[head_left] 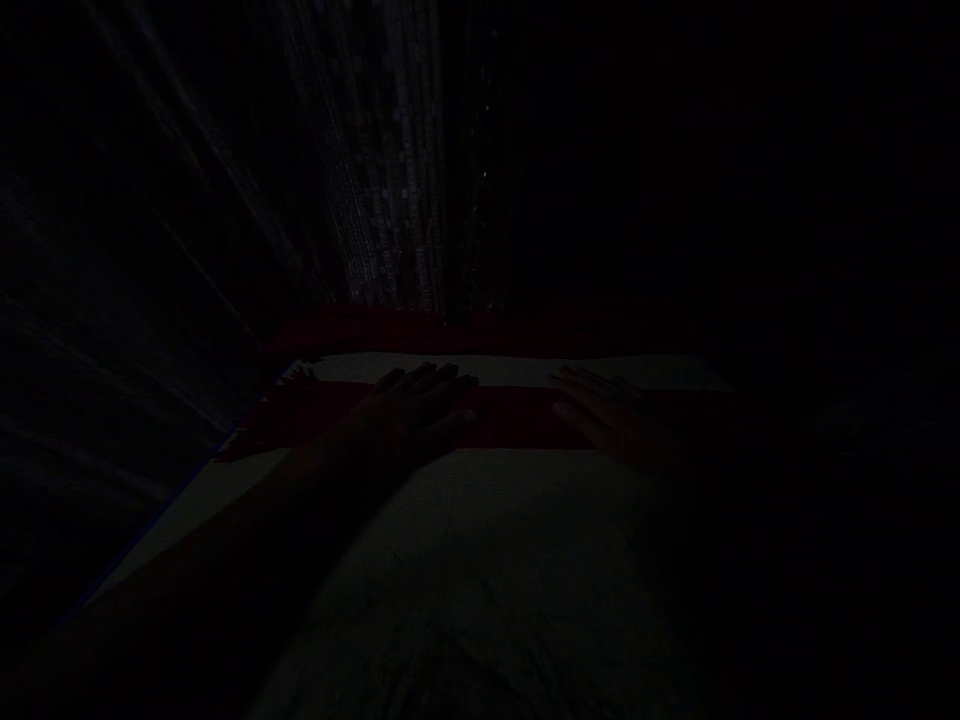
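Note:
In very dim light, my left hand [412,410] lies flat with its fingers spread on a dark red strip of cloth [510,420]. To its right, my right hand [607,410] rests on the same strip, fingers stretched out. The strip runs crosswise over a pale surface [487,510], and its left end looks ragged or fringed. Both sets of fingertips reach the pale band beyond the strip. Neither hand holds anything. Deep shadow hides most of my right forearm.
Another dark red cloth [495,333] runs along the far edge. Behind it hangs something like a curtain with vertical glinting lines [397,200]. A thin blue edge [165,505] borders the pale surface on the left. The right side is too dark to make out.

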